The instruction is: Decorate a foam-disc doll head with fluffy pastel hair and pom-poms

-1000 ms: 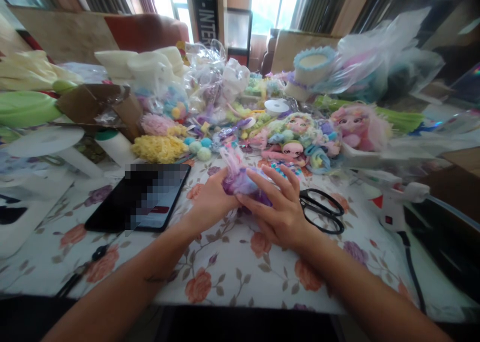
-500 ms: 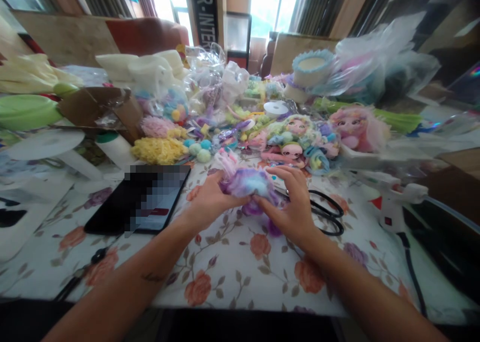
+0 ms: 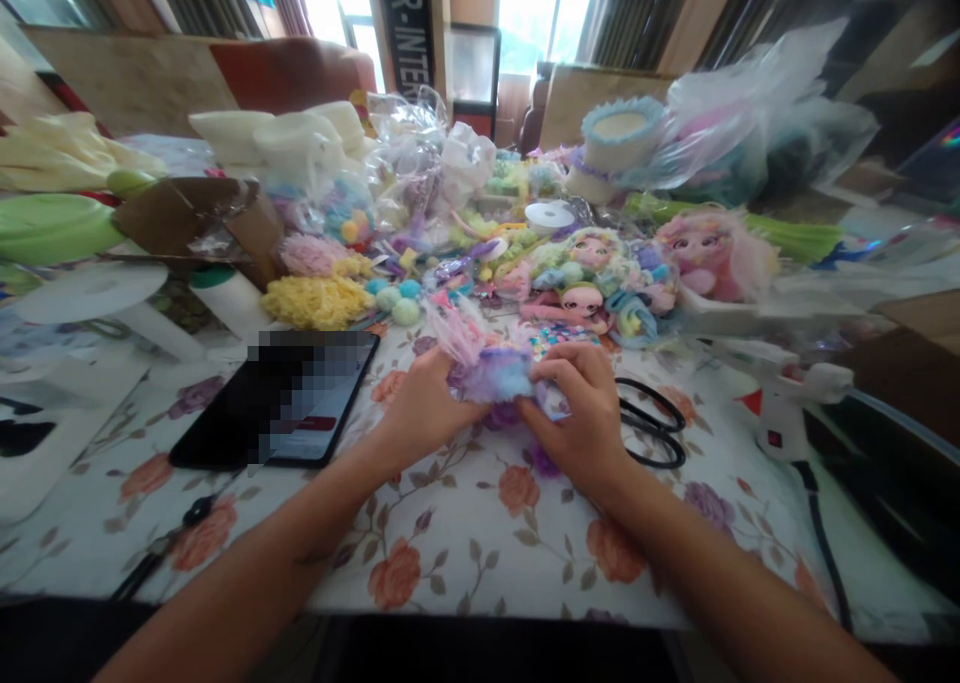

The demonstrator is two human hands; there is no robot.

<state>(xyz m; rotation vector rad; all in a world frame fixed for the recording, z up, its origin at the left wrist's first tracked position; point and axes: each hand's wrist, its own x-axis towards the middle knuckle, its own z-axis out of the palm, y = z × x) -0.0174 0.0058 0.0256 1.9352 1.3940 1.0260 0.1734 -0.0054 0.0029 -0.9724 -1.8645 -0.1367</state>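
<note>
Between my two hands is a soft, fluffy purple-and-blue piece [image 3: 499, 373] with pink and white hair-like strands at its upper left; it resembles part of a doll, but no face shows. My left hand [image 3: 431, 398] is closed round its left side, the thumb lying along the lower edge. On the right side, the thumb and bent fingers of my right hand [image 3: 577, 403] pinch the fluffy edge. Black-handled scissors [image 3: 652, 423] lie just right of my right hand, their blades hidden. Colourful sequins [image 3: 559, 337] show on the table behind the piece.
A tablet [image 3: 277, 403] lies left of my hands on the flowered tablecloth [image 3: 465, 553]. To the right stands a white glue gun [image 3: 795, 403] with a black cable. Dolls [image 3: 709, 253], yellow yarn [image 3: 319, 301], pompoms [image 3: 405, 310] and plastic bags crowd the back. A thread cone [image 3: 229, 298] stands left.
The fluffy piece has turned slightly, its pink strands now showing more. My right fingers have drawn in from spread to a pinch on its edge. The sequins behind have become more visible.
</note>
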